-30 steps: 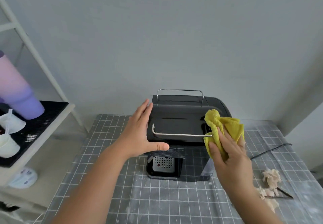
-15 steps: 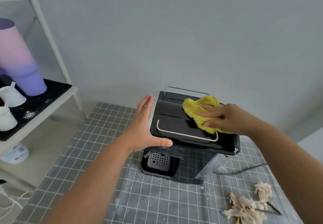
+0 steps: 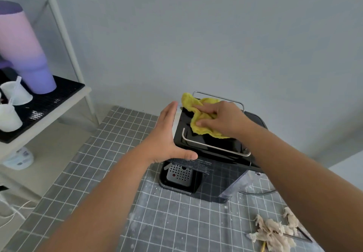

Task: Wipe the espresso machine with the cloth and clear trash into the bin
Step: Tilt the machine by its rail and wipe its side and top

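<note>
The black espresso machine (image 3: 220, 149) stands on the grid mat near the wall, with two steel rails on its top. A yellow cloth (image 3: 200, 118) lies bunched on the machine's top at its far left corner. My right hand (image 3: 222, 120) presses down on the cloth, fingers spread over it. My left hand (image 3: 167, 135) braces the machine's left side with straight fingers, thumb along the front edge. Torn beige paper scraps (image 3: 275, 230) lie on the mat at the lower right. No bin is in view.
A grey grid cutting mat (image 3: 137, 212) covers the table, dusted with white crumbs. A white shelf (image 3: 49, 118) on the left carries a black tray, a pink-purple tumbler (image 3: 25, 55) and white cups (image 3: 11, 114). A cable (image 3: 255, 192) runs behind the machine.
My right hand has slid the cloth from the machine's right front across the top to its far left corner. My left hand stays braced on the left side. The view has shifted.
</note>
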{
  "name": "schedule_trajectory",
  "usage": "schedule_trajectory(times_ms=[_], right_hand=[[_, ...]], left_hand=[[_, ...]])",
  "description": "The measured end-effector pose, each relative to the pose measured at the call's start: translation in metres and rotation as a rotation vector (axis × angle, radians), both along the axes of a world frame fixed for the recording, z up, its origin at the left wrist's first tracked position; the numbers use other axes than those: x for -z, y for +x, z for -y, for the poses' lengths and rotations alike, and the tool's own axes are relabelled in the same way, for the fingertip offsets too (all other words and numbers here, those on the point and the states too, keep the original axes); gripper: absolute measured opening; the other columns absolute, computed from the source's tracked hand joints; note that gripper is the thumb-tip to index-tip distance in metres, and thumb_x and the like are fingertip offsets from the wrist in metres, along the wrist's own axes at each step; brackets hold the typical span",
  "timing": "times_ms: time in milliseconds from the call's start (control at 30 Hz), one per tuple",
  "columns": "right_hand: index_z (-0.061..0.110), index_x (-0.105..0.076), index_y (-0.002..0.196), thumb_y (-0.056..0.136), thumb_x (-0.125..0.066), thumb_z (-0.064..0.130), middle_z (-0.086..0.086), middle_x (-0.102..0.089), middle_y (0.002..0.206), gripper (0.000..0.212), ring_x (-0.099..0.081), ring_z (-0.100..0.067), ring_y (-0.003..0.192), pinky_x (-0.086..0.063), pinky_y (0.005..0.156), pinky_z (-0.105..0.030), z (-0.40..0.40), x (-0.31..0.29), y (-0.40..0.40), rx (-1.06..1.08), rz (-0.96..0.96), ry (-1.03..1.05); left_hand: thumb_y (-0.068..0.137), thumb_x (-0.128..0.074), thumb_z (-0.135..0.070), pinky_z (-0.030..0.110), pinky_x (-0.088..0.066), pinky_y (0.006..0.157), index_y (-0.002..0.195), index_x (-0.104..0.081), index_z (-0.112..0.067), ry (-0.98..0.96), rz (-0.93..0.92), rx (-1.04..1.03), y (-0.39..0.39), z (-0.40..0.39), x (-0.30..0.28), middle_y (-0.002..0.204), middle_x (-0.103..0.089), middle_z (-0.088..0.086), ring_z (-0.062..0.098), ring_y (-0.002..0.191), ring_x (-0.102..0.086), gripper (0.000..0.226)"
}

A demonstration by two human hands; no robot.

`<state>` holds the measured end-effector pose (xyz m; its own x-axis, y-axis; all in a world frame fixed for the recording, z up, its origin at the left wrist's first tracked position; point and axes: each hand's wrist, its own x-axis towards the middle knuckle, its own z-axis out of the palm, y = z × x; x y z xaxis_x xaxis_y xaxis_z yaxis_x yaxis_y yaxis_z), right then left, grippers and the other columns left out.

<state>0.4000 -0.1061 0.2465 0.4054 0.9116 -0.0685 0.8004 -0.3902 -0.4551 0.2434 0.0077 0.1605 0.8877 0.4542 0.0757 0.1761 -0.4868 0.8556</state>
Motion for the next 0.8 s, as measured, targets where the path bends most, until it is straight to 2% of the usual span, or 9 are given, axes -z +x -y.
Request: schedule_trajectory(times_ms=[67,133,200,267,433,533,600,733,800], right_hand=[[0.047,-0.043,0.138,0.081,-0.072,0.04,0.021,-0.028,0.153,0.065,-0.033,-0.01,0.139,-0.025,0.108,-0.022,0.013,-0.001,0.007,-0.038,-0.046,-0.106],[0.046,-0.034,0.144,0.08,-0.07,0.047,0.021,-0.013,0.158,0.073,-0.017,-0.014,0.146,-0.011,0.118,-0.032,0.02,0.003,0.002,-0.127,0.039,-0.198],[0.043,-0.032,0.146,0.081,-0.066,0.053,0.017,-0.01,0.16,0.074,-0.012,-0.018,0.148,-0.005,0.121,-0.037,0.014,0.011,-0.008,-0.152,0.142,-0.154],[0.043,-0.034,0.144,0.08,-0.066,0.053,0.016,-0.016,0.159,0.072,-0.019,-0.017,0.147,-0.014,0.119,-0.035,0.001,0.011,-0.018,-0.1,0.12,-0.088],[0.046,-0.051,0.132,0.074,-0.076,0.046,0.021,-0.04,0.147,0.063,-0.041,-0.011,0.134,-0.031,0.105,-0.026,-0.019,0.002,-0.002,0.028,-0.102,-0.057],[0.04,-0.058,0.128,0.077,-0.074,0.048,0.012,-0.062,0.127,0.054,-0.056,-0.011,0.113,-0.038,0.088,-0.023,-0.024,0.005,-0.002,0.12,-0.097,0.027],[0.038,-0.059,0.128,0.08,-0.069,0.051,0.006,-0.067,0.112,0.051,-0.059,-0.014,0.104,-0.042,0.082,-0.025,-0.03,0.01,-0.012,0.143,-0.038,0.066],[0.037,-0.041,0.143,0.073,-0.068,0.064,0.009,-0.05,0.142,0.08,-0.048,-0.019,0.128,-0.041,0.1,-0.034,-0.036,0.011,-0.022,0.062,0.064,-0.087],[0.038,-0.04,0.143,0.074,-0.068,0.063,0.009,-0.046,0.146,0.079,-0.046,-0.019,0.129,-0.04,0.1,-0.034,-0.036,0.004,-0.02,0.05,0.084,-0.111]], left_hand=[[0.042,-0.089,-0.059,0.038,-0.016,0.12,0.149,0.014,-0.036,-0.007,-0.013,-0.004,0.0,0.0,0.002,0.151,0.014,-0.031,0.002,0.145,0.003,0.15],[0.041,-0.088,-0.059,0.038,-0.015,0.12,0.149,0.015,-0.035,0.006,-0.016,-0.002,0.0,0.0,0.002,0.152,0.015,-0.03,0.001,0.145,0.004,0.151],[0.042,-0.088,-0.058,0.037,-0.014,0.119,0.15,0.015,-0.033,0.021,-0.013,0.001,0.0,0.0,0.001,0.153,0.014,-0.027,0.001,0.145,0.004,0.152],[0.042,-0.088,-0.058,0.036,-0.015,0.118,0.15,0.013,-0.034,0.025,0.007,0.001,0.001,-0.001,0.001,0.154,0.011,-0.024,0.001,0.145,0.003,0.151],[0.042,-0.088,-0.06,0.035,-0.015,0.117,0.15,0.015,-0.037,0.002,0.006,-0.001,0.001,-0.003,0.001,0.155,0.012,-0.024,0.001,0.145,0.004,0.15],[0.044,-0.086,-0.061,0.033,-0.014,0.116,0.149,0.017,-0.036,0.001,-0.005,0.002,0.001,-0.001,0.002,0.153,0.016,-0.027,0.0,0.143,0.007,0.149],[0.045,-0.087,-0.059,0.029,-0.015,0.113,0.149,0.016,-0.037,-0.004,-0.002,-0.001,0.001,-0.001,0.002,0.153,0.015,-0.027,-0.002,0.143,0.004,0.149],[0.046,-0.09,-0.051,0.023,-0.018,0.109,0.15,0.016,-0.035,-0.027,0.003,-0.009,0.0,0.0,0.0,0.152,0.013,-0.028,-0.006,0.138,-0.002,0.149],[0.049,-0.091,-0.047,0.02,-0.018,0.107,0.15,0.015,-0.034,-0.028,0.006,-0.004,0.0,0.001,-0.001,0.152,0.012,-0.028,-0.008,0.135,-0.004,0.147]])
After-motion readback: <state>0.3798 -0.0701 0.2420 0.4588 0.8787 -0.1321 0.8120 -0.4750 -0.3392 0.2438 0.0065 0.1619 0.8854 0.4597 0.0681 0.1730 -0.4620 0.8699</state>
